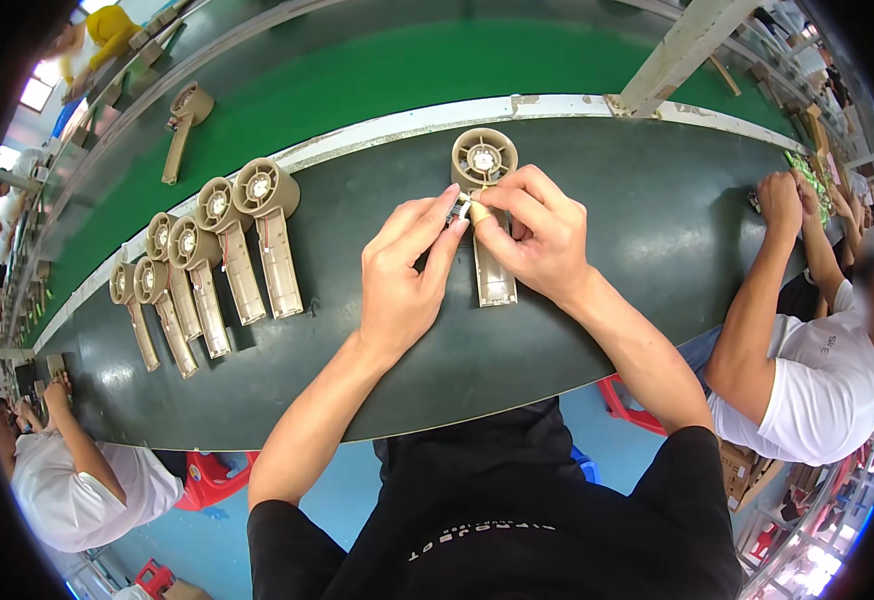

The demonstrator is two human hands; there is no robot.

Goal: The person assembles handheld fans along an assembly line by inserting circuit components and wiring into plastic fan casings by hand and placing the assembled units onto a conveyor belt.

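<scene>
An opened beige handheld fan body (pixel 497 282) lies in front of me on the dark tabletop, its round head (pixel 483 150) away from me and its hollow handle toward me. Over the neck of it, my left hand (pixel 407 265) pinches a small circuit board (pixel 457 211) between thumb and fingers. The fingertips of my right hand (pixel 542 230) close on a small pale connector or wire end at the board's edge; its exact form is too small to tell. Both hands meet just above the handle.
Several similar fan bodies (pixel 215 215) stand in a slanting row at the left. Another fan body (pixel 182 125) lies on the green conveyor belt (pixel 377 70) beyond the white rail (pixel 407 119). Co-workers in white shirts sit on both sides, and a post (pixel 682 60) rises at the back right.
</scene>
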